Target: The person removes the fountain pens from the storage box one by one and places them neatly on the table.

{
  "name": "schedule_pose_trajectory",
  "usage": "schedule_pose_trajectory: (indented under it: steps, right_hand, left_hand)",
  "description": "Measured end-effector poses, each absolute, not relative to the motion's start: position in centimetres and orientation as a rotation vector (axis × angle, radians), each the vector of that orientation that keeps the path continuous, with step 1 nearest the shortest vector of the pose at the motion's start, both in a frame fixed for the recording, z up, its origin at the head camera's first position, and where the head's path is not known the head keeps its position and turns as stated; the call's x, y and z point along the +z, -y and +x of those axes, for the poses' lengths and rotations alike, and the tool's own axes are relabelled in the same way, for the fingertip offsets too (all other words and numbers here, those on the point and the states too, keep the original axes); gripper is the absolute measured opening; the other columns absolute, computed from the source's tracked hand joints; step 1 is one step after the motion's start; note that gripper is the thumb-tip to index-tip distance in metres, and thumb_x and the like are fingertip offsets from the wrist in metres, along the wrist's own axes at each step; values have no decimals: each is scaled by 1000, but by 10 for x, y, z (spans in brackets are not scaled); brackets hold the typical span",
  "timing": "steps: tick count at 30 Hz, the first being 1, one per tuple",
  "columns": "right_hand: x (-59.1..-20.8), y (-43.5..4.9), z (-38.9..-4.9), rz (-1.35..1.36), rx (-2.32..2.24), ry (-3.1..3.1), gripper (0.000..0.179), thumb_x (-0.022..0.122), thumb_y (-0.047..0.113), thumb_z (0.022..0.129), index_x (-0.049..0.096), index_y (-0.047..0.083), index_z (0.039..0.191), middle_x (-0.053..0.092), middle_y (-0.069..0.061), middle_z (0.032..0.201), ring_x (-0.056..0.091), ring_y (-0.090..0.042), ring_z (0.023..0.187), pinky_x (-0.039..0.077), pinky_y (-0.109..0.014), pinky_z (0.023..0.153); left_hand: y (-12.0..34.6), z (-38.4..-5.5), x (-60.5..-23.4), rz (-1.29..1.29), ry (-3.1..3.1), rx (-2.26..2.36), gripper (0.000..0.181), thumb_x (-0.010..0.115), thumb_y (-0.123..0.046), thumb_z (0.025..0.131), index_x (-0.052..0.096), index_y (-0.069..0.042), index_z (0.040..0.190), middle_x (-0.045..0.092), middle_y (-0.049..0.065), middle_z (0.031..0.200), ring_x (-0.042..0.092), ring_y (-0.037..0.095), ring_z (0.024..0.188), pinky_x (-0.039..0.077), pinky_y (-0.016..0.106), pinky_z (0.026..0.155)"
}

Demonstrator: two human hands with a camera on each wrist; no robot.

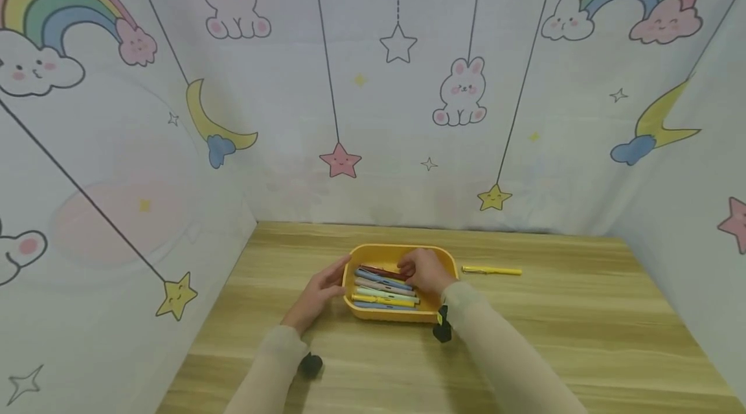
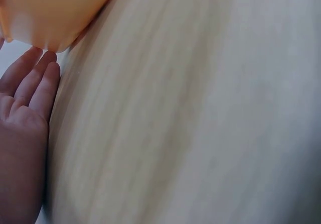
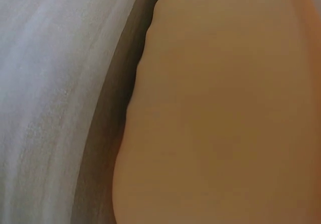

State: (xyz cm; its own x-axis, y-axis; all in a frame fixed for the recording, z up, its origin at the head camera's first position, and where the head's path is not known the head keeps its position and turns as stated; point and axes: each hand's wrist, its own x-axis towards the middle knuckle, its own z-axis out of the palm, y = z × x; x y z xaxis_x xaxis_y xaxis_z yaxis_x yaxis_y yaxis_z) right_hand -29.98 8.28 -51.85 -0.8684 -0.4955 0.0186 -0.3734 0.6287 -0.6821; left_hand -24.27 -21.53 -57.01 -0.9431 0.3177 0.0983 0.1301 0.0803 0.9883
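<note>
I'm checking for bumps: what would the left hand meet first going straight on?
The yellow box, at its left end; the left hand seems to be touching it, though depth is unclear.

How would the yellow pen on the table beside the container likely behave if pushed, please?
The yellow pen looks straight and slender, so it is probably stiff and light. Lying on the flat table, it may roll, though what looks like a clip near its left end could stop it.
</note>
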Motion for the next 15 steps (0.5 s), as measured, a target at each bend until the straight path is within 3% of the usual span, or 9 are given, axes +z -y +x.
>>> schedule_pose_trajectory:
  steps: [7, 15]
  right_hand:
    - [-517, -85, -301, -763, -1019, -2669, 33, 77, -14, 85, 77, -2, 117, 78, -14, 111, 75, -29, 102, 63, -41, 89]
    - [-519, -85, -299, -797, -985, -2717, 30, 75, -14, 88, 78, -1, 115, 78, -14, 112, 74, -29, 103, 63, -42, 89]
  left_hand:
    - [215, -240, -569, 467, -2189, 1996, 69, 62, -1, 100, 39, -16, 164, 36, 11, 168, 34, 32, 155, 28, 50, 125]
    - [215, -241, -569, 464, -2214, 1974, 69, 63, -2, 100, 39, -15, 164, 37, 12, 168, 35, 33, 155, 30, 45, 125]
